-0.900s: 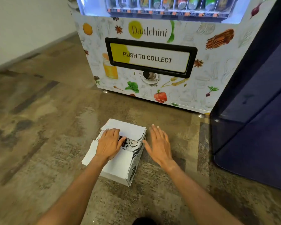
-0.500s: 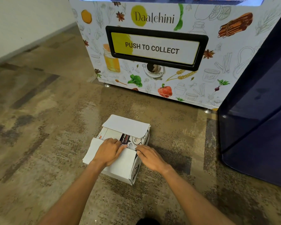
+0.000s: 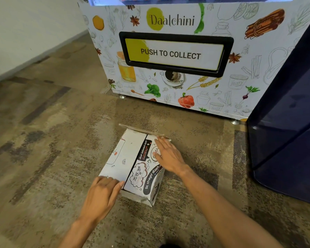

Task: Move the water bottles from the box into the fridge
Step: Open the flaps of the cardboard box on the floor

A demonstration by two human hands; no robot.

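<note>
On floor, hands (image 3: 168, 155) at box (image 3: 131, 158) edges.

- Box (image 3: 132, 163) on floor (image 3: 52, 140), in front of vending machine (image 3: 177, 86) w/ "PUSH TO COLLECT" flap (image 3: 174, 53).
- Left hand (image 3: 101, 196) flat at box's near edge, fingers spread.
- Right hand (image 3: 168, 155) flat on box's right top flap.
- Dark blue door (image 3: 290, 122) at right.

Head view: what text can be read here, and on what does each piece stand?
"Daalchini": white illustrated vending machine front.
"PUSH TO COLLECT": black-framed collection flap on that machine.
"Sir, straight": black band on the white printed cardboard box, cut off.
Other script on the box: not Latin letters; smaller print too small to read.
</note>
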